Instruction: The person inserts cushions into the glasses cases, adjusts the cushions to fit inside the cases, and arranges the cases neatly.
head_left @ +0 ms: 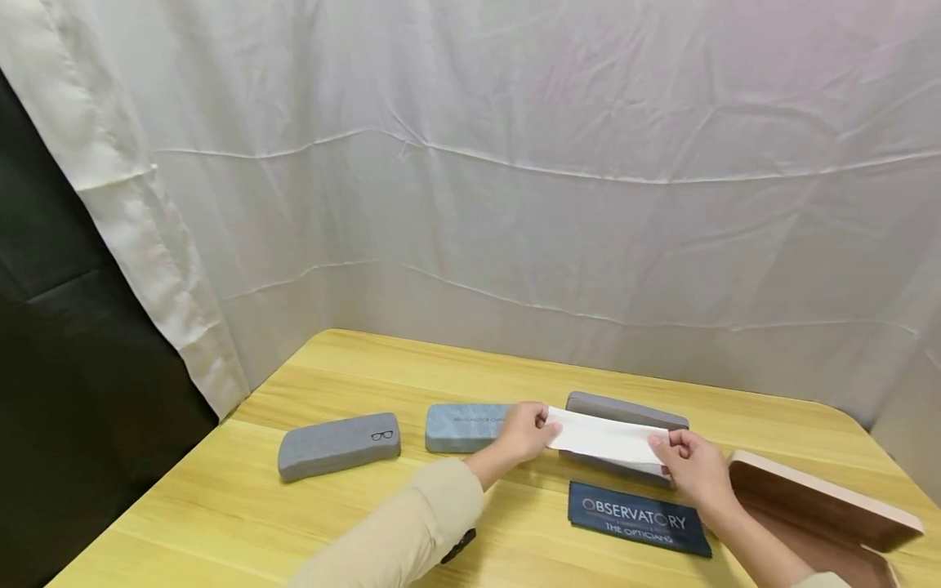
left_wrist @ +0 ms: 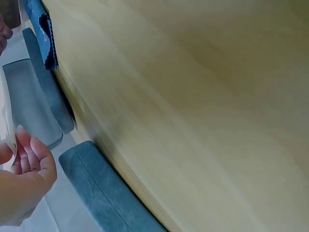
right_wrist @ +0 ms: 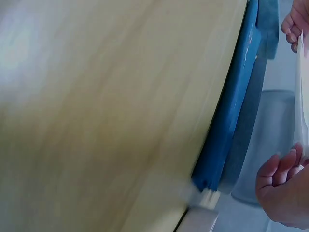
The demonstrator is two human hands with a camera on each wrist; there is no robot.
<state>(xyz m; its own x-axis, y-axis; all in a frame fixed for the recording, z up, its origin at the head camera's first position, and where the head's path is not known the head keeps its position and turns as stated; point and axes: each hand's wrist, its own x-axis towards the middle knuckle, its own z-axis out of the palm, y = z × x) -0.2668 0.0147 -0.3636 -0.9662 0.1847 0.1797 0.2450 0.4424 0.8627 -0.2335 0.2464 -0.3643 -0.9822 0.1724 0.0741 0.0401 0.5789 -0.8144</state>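
Observation:
A folded white cloth [head_left: 608,436] is stretched between my two hands. My left hand [head_left: 524,434] pinches its left end, thumb on top, and my right hand [head_left: 694,464] pinches the right end the same way. Behind and below the cloth, a grey glasses case [head_left: 625,405] stands open, its inside mostly hidden in the head view. Both wrist views show the cloth from the side, held over that case [left_wrist: 36,96]. Nearer to me, a navy cleaning cloth [head_left: 635,523] printed "OBSERVATORY THE OPTICIANS" lies flat on the table.
A closed blue glasses case [head_left: 459,426] sits beside my left hand, partly covered by it. Further left is a closed grey glasses case [head_left: 338,447] with a spectacles mark. An open brown case [head_left: 816,498] stands at the right. White curtain [head_left: 515,204] hangs behind the wooden table [head_left: 257,506].

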